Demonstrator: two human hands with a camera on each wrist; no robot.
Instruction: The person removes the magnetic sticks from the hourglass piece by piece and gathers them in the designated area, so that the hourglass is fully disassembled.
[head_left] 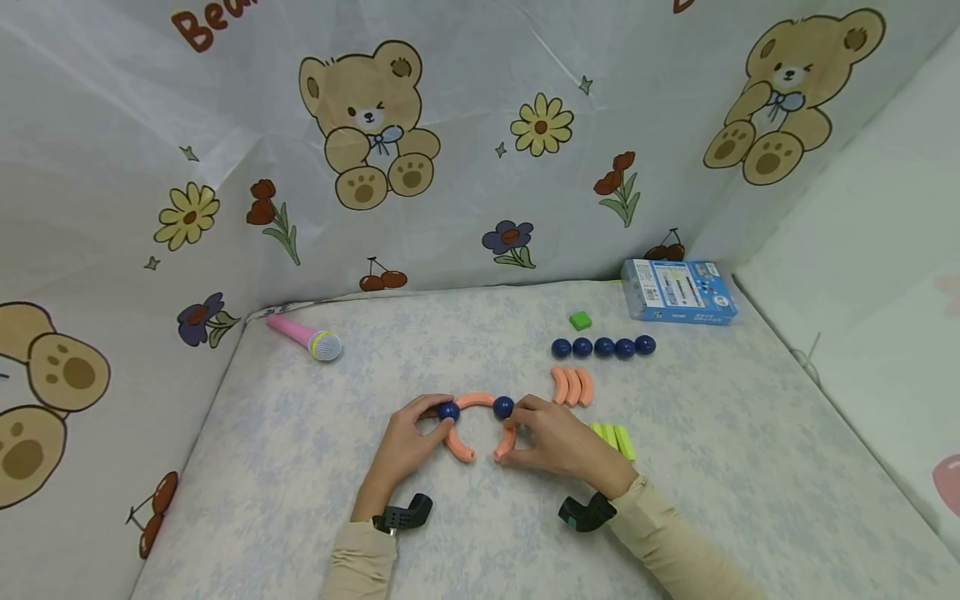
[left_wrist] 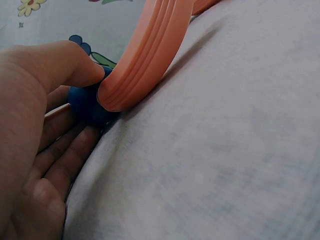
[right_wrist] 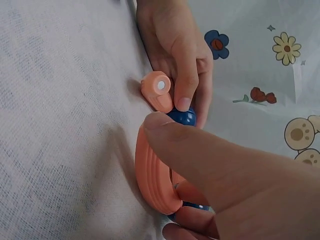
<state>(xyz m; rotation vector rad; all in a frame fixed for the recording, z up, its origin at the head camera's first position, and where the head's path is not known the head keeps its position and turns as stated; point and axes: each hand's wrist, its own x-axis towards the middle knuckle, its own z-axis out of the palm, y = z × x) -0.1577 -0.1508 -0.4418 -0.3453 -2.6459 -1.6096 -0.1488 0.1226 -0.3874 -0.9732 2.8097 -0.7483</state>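
A partial ring of orange curved rods and dark blue balls lies on the cloth in front of me. One curved rod [head_left: 476,400] spans the top between the left ball [head_left: 448,411] and the right ball [head_left: 503,407]. From the left ball a second curved rod [head_left: 459,448] bends downward. My left hand [head_left: 408,442] pinches the left ball between thumb and fingers. On the other side, my right hand [head_left: 558,437] grips the right curved rod [right_wrist: 152,172] below the right ball. A gap separates the two lower rod ends; one end shows a round silvery spot.
Right of the ring lie a row of blue balls [head_left: 603,347], three orange curved rods [head_left: 573,387] and yellow-green sticks [head_left: 621,440] partly behind my right hand. Farther back are a green block [head_left: 581,320] and a blue box [head_left: 678,292]. A pink microphone [head_left: 303,335] lies back left.
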